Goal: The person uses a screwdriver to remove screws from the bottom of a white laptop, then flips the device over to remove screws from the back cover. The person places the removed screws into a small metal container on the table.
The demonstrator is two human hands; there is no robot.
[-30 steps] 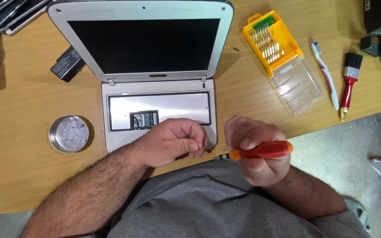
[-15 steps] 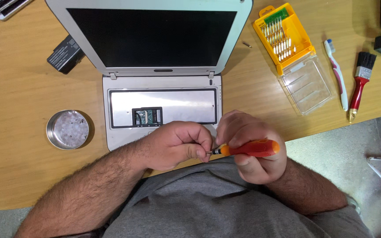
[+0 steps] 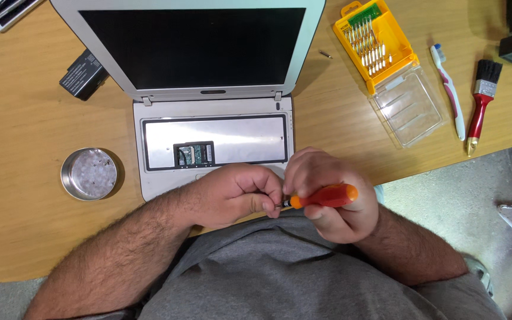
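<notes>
The right hand (image 3: 333, 204) grips a red-handled screwdriver (image 3: 321, 197) level over the counter (image 3: 25, 225) edge, while the left hand (image 3: 238, 192) pinches its tip, fingers curled, beside the opened laptop (image 3: 214, 142)

Since a second ago the left hand (image 3: 232, 195) and right hand (image 3: 327, 198) have closed together at the laptop's (image 3: 214, 133) front edge, the left fingertips now pinching the tip of the red-handled screwdriver (image 3: 321, 197) (previously apart).
</notes>
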